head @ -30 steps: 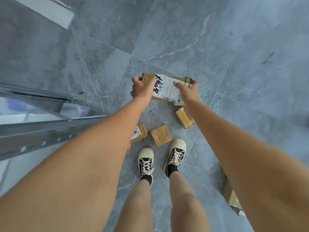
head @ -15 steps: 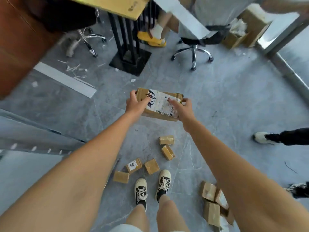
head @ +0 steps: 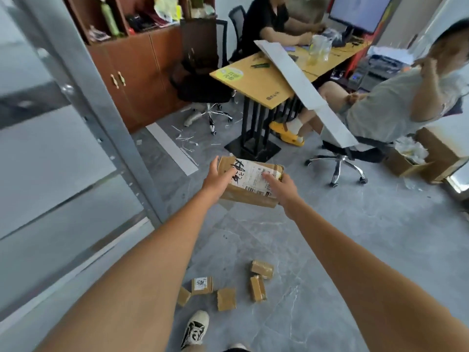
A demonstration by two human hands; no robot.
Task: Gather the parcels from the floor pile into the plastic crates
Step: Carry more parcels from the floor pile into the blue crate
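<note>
The brown cardboard parcel with a white label [head: 250, 182] sits between both hands, long axis running from left hand [head: 215, 180] to right hand [head: 284, 190], fingers clasping its ends; small taped parcels [head: 225, 298] lie below; no crate shows.

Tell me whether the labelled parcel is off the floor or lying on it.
Off the floor: the left hand and right hand grip the labelled parcel at its two ends.
</note>
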